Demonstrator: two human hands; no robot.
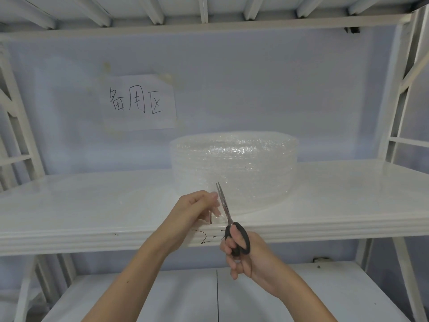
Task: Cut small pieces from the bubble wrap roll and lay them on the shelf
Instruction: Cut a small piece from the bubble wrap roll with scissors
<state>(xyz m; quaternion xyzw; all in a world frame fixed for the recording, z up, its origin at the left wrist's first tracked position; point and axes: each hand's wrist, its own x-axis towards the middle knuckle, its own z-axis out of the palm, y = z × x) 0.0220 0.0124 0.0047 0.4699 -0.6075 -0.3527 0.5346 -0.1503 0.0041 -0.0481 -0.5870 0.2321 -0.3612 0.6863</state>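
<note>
On the white shelf (92, 205), toward 12 o'clock, the bubble wrap roll (234, 166) is sitting. At 9 o'clock of the blades, the left hand (199, 210) is pinching its loose sheet taut; the right hand (246, 254) is gripping the scissors (228, 219). Light, floppy and slippery, I judge, so pinching near the cut seems best.

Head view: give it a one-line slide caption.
Right hand scissors through bubble wrap held by the left hand, roll behind.

Black handwritten shelf-edge marking (210, 238) partly hidden behind right hand (243, 254); clear loose bubble-wrap end (217, 213) near-invisible, edges unreadable; both forearms cut off at bottom edge.
</note>
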